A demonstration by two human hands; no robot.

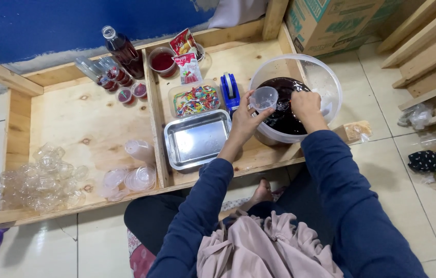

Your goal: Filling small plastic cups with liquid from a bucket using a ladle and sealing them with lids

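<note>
While the small clear plastic cup [264,98] sits pinched in the left hand [244,119], its mouth tilts toward the large clear bowl [326,77] of dark red liquid [282,110], just over the bowl's near-left rim. Reaching into the bowl from the near side, the right hand [306,105] is curled shut, though on what I cannot tell. Left of the bowl lie a blue tape dispenser [230,87], a steel tray [197,139] and a tub of coloured sweets [196,99]
</note>
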